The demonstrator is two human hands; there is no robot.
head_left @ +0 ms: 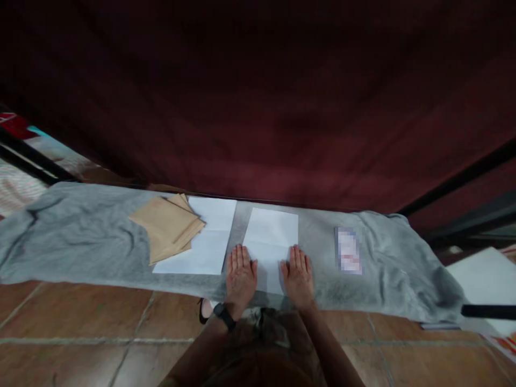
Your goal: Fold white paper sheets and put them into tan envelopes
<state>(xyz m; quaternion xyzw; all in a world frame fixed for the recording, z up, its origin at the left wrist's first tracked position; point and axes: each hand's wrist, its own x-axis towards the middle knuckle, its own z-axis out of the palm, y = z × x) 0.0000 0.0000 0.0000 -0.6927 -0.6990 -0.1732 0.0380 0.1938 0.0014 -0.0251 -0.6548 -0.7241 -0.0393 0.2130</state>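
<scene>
A white sheet of paper (271, 228) with a crease across its middle lies on the grey cloth in front of me. My left hand (241, 274) rests flat at its left edge, fingers stretched forward. At the right edge my right hand (297, 274) lies flat too, its thumb on the paper. Neither hand grips anything. To the left is more white paper (213, 250), also creased, partly covered by several brown paper envelopes (167, 226) in a loose fan.
A grey cloth (100, 231) covers the long narrow surface, wrinkled at both ends. A blurred-out rectangular item (349, 251) lies to the right. Behind hangs a dark red curtain (258, 134). White board-like material (487, 285) is at far right, above the tiled floor (173, 317).
</scene>
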